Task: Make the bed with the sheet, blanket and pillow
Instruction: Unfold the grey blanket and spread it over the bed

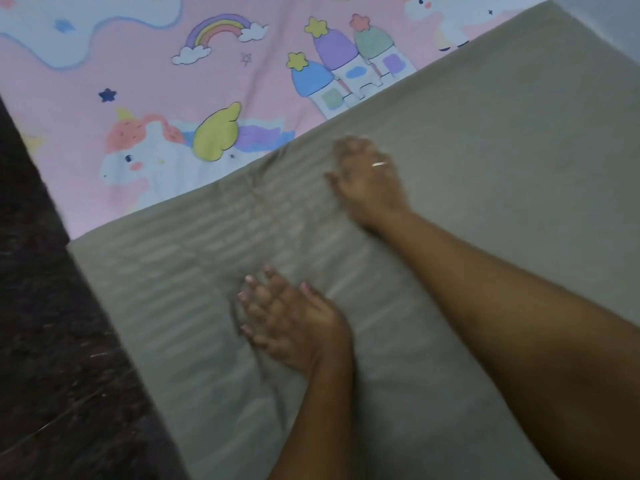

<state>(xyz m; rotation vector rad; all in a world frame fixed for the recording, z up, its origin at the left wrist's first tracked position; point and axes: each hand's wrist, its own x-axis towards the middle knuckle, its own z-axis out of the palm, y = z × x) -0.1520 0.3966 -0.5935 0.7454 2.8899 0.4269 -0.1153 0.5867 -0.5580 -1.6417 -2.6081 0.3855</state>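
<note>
Beige striped blanket (pixel 485 150) laid over pink unicorn sheet (pixel 145 81), both hands on it
Blanket covers near part of bed, far edge running diagonally across the sheet; its left corner lies beside dark speckled floor (pixel 52 341). Left hand (pixel 291 323) palm down on wrinkled middle, fingers loosely bent, gripping nothing. Right hand (pixel 367 181), ring on one finger, flat near blanket's far edge; fingers blurred but stretched out, holding nothing
</note>
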